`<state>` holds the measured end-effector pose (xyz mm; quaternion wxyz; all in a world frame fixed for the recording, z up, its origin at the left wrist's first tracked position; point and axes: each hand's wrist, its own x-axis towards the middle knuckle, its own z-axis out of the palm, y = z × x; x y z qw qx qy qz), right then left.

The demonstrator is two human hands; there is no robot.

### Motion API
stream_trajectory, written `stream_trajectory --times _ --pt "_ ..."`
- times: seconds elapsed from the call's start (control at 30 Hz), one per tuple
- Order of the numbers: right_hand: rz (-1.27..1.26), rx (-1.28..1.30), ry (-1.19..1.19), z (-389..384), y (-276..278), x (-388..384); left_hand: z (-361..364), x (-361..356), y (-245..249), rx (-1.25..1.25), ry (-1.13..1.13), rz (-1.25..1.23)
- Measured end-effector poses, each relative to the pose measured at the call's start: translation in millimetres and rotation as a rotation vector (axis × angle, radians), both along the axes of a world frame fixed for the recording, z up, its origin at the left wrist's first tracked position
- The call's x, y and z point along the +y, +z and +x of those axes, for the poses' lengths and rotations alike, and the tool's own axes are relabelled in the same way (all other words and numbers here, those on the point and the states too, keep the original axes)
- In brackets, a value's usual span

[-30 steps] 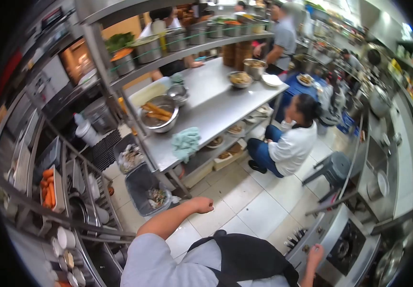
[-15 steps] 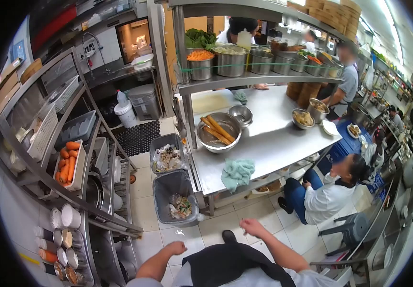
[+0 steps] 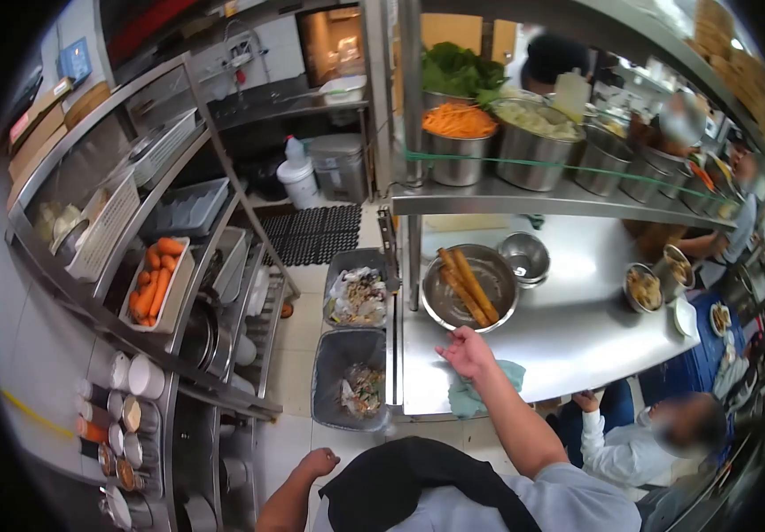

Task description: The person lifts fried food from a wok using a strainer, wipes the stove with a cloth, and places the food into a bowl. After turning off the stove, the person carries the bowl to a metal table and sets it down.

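Observation:
My right hand reaches out over the steel table, fingers loosely apart and holding nothing visible. Its fingertips come right up to the near rim of a metal bowl. Inside that bowl lie long golden-brown sticks of food. Just below my right hand, a crumpled green cloth rests at the table's near edge. My left hand hangs low by my body, its fingers curled in with nothing showing in them. Smaller nested metal bowls stand beside the large one.
Two grey bins with waste stand left of the table. A rack at the left holds a tray of carrots. Pots of cut vegetables line the overhead shelf. A seated person is close at the right.
My right hand has moved forward from in front of my body to the bowl's near rim, and its fingers have loosened. The view has shifted, bringing the table closer.

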<state>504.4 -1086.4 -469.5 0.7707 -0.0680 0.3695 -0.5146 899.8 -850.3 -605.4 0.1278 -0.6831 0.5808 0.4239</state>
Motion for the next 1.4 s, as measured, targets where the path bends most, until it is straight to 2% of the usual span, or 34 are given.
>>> stream_trajectory --times 0.07,0.1,0.13,0.2,0.27,0.37,0.5,0.57,0.6,0.67,0.7,0.77,0.8,0.87,0.9,0.93,1.0,1.17,1.33,1.4 --pt "-0.014 0.021 0.047 3 -3 -15 -8 -10 0 0.047 0.097 0.022" --pt "0.007 0.067 -0.015 6 6 -23 -8 -17 1 0.085 0.006 0.011" --pt "0.028 0.113 -0.081 8 11 -30 -10 -21 2 0.088 0.020 0.018" --pt "-0.033 0.129 -0.020 9 1 -43 -11 -28 4 0.123 0.011 0.044" --pt "-0.142 0.248 0.007 13 5 -51 -9 -38 8 0.117 0.016 0.072" --pt "-0.169 0.416 -0.006 22 -2 -59 3 -56 11 0.106 -0.009 0.058" --pt "-0.106 0.486 0.094 34 -29 -58 36 -78 13 0.114 -0.032 0.064" --pt "-0.207 0.819 0.106 51 -42 -53 58 -92 13 0.121 -0.024 0.080" --pt "-0.202 0.819 0.106 61 -42 -49 72 -101 10 0.127 -0.071 0.095" --pt "-0.384 1.434 0.145 86 -29 -37 106 -118 0 0.125 -0.133 0.114" --pt "-0.369 1.431 0.129 98 -31 -35 122 -127 -5 0.125 -0.156 0.102" --pt "-0.650 1.853 -0.088 122 -35 -31 165 -149 -23 0.112 -0.202 0.051" --pt "-0.620 1.861 -0.099 137 -30 -30 190 -164 -29 0.112 -0.228 0.060" --pt "-0.514 2.098 -0.019 161 -17 -30 237 -188 -42 0.096 -0.417 0.060" --pt "-0.448 2.145 -0.056 172 -18 -30 261 -200 -49 0.043 -0.430 0.068" --pt "-0.429 2.154 -0.046 180 -22 -30 287 -213 -53 0.025 -0.375 0.092" --pt "-0.385 2.343 -0.115 185 -28 -32 328 -239 -44 0.011 -0.221 0.069" --pt "-0.339 2.352 -0.084 195 -19 -35 377 -299 -18 0.008 0.118 -0.048" --pt "-0.336 2.335 -0.108 201 -14 -43 361 -335 3 0.060 -0.003 -0.044" --pt "-0.302 2.329 -0.044 200 -13 -46 350 -342 0 0.080 -0.110 0.019"
